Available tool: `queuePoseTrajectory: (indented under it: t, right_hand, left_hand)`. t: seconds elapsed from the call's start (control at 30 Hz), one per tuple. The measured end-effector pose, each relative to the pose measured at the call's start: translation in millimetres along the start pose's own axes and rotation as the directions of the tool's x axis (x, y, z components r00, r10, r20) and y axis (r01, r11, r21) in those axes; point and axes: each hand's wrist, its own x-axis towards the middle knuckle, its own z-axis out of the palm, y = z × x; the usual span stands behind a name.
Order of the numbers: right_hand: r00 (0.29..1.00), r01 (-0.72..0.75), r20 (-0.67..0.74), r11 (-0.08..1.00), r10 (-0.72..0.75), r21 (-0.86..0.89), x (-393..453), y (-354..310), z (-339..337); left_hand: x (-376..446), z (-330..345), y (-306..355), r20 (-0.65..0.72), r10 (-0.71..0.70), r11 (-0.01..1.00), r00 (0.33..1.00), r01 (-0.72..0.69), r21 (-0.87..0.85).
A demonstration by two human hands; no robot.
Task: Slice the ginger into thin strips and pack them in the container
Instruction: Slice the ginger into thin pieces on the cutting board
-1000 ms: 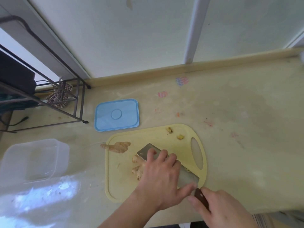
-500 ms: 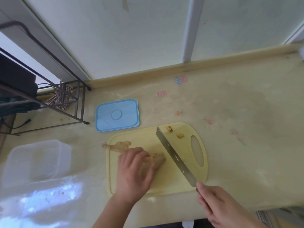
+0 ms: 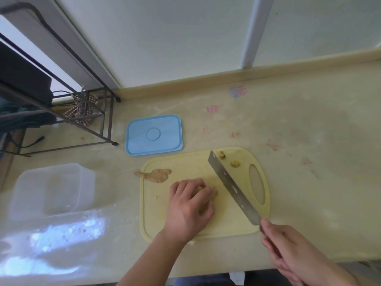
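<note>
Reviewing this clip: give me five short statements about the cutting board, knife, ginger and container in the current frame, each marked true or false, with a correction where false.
1. The right hand holds the knife by its handle. True.
2. The blue lid sits on the container. False: it lies flat on the counter, apart from the open container.
3. The left hand presses on ginger on the cutting board. True.
4. The container holds ginger strips. False: it looks empty.
5. Another ginger piece overhangs the board's left edge. True.
</note>
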Motion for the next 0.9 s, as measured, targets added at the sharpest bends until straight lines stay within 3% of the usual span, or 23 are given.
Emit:
queuePoseTrajectory:
  t: [0.27, 0.63, 0.9]
  right_hand:
    - [0.984, 0.101, -0.117, 0.959, -0.136, -0.265, -2.4, -4.6, 23.9]
    - [0.986, 0.029, -0.143, 0.94, -0.082, -0.34, -1.1, -12.8, 29.7]
    - [0.969, 0.156, -0.141, 0.942, -0.205, -0.296, 30.5, -25.4, 31.4]
  left_hand:
    - [-1.6, 4.8, 0.4, -0.016, -0.008, 0.996, 1.0, 0.009, 0.087]
    - [-1.1, 8.1, -1.5, -0.018, -0.004, 0.998, 1.0, 0.005, 0.062]
    - [0.7, 7.2, -0.3, -0.03, -0.006, 0.999, 1.0, 0.008, 0.047]
